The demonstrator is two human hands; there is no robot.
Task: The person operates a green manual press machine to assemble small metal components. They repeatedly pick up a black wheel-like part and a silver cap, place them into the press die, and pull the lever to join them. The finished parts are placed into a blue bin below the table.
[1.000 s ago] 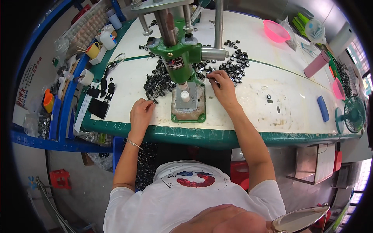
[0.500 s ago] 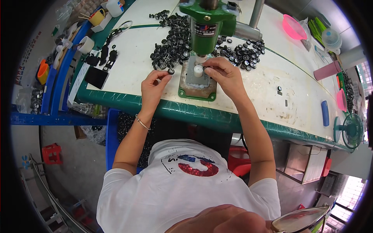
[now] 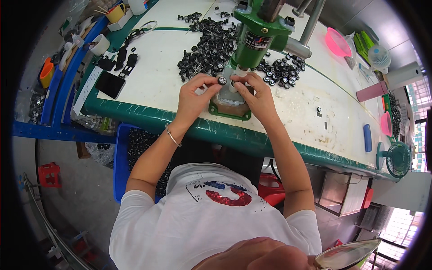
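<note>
My left hand (image 3: 194,95) pinches a small black toy wheel (image 3: 222,80) with a silver hub between thumb and fingertips, just left of the press spindle. My right hand (image 3: 257,95) is closed at the white cylindrical holder (image 3: 233,87) under the green hand press (image 3: 254,45). A small dark piece shows at its fingertips, too covered to name. The press's base (image 3: 230,110) stands near the table's front edge, between my wrists.
A heap of black wheels on axles (image 3: 204,51) lies behind my left hand, and loose wheels (image 3: 284,72) are piled right of the press. A dark phone (image 3: 110,85) lies at left. One wheel (image 3: 319,109) and a blue bar (image 3: 367,137) are on the right.
My left hand has moved right, bringing the wheel close to the press holder and my right hand. My right hand stays at the holder. The whole view has shifted slightly.
</note>
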